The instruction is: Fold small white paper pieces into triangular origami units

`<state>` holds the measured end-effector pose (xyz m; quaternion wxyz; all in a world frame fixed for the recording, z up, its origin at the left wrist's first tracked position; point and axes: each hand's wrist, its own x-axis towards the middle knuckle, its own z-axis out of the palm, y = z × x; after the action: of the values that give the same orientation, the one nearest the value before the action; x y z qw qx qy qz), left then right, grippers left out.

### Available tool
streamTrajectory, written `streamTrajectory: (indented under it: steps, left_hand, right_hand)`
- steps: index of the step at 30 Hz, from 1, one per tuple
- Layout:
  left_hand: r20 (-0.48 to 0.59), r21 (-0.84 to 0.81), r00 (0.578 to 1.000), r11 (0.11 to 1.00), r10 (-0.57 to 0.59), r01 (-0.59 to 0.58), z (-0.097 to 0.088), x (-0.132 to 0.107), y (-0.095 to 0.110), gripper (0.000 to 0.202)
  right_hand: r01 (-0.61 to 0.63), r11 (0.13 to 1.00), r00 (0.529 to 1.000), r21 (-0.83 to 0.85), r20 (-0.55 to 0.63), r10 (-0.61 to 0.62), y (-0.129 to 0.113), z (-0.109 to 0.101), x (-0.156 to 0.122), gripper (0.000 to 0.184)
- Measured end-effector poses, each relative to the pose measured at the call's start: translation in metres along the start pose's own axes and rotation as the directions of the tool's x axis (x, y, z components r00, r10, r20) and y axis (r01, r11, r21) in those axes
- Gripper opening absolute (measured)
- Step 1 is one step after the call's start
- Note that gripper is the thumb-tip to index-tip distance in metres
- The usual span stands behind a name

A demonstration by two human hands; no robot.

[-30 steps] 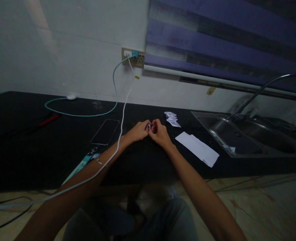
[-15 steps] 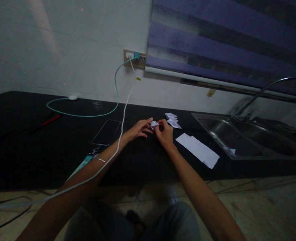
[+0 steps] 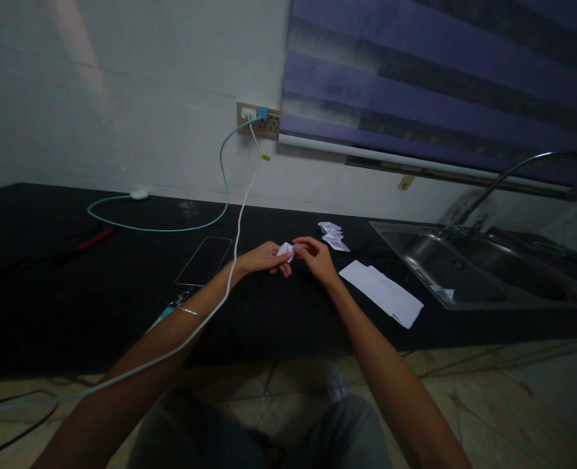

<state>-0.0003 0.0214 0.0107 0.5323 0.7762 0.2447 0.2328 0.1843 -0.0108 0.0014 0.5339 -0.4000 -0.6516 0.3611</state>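
Note:
Just above the black counter, my left hand [image 3: 267, 258] is closed on a small folded piece of white paper [image 3: 285, 250], thumb across its lower side. My right hand [image 3: 317, 259] pinches the paper's right edge between thumb and fingertips. Behind my right hand lie several folded paper pieces [image 3: 334, 236], bunched together. A stack of white paper strips [image 3: 383, 292] rests to the right of that hand, its sheets slightly out of line.
A phone [image 3: 204, 260] with a lanyard lies left of my left wrist. A white cable [image 3: 230, 277] runs from the wall outlet [image 3: 271, 124] across my left forearm. On the right is a metal sink [image 3: 445, 260] with a curved faucet [image 3: 506, 172]. A teal cable [image 3: 171, 230] loops at the back left.
Both hands have come a little nearer with the folded paper. My left fingers, spread beside it before, have closed on it. The view has shifted slightly.

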Motion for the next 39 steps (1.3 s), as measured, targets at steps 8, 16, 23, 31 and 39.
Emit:
streamTrajectory:
  steps: [8,16,23,31,39]
  left_hand:
    - [0.087,0.091,0.996,0.996,0.013,-0.021,0.000,-0.004,0.008,0.043]
    - [-0.046,0.121,0.999,0.993,-0.008,0.013,0.008,-0.001,0.006,0.046]
    - [-0.104,0.204,0.994,0.979,0.037,-0.015,0.015,0.002,0.003,0.056]
    - [-0.144,0.259,0.988,0.966,0.050,-0.011,0.003,0.001,-0.003,0.052]
    - [-0.235,0.278,0.964,0.959,0.123,-0.054,-0.001,-0.003,-0.003,0.043]
  right_hand:
    - [-0.061,0.997,0.997,0.050,0.043,0.059,0.007,0.002,-0.001,0.026]
    - [-0.040,0.998,0.993,0.057,-0.109,0.047,0.018,0.003,0.002,0.024]
    - [-0.168,0.938,0.968,0.303,-0.128,0.215,0.015,0.015,0.000,0.032]
    - [-0.104,0.986,0.988,0.128,-0.103,0.118,0.008,0.011,0.001,0.032]
    - [-0.118,0.989,0.985,0.091,-0.117,0.129,0.010,0.012,0.000,0.036]
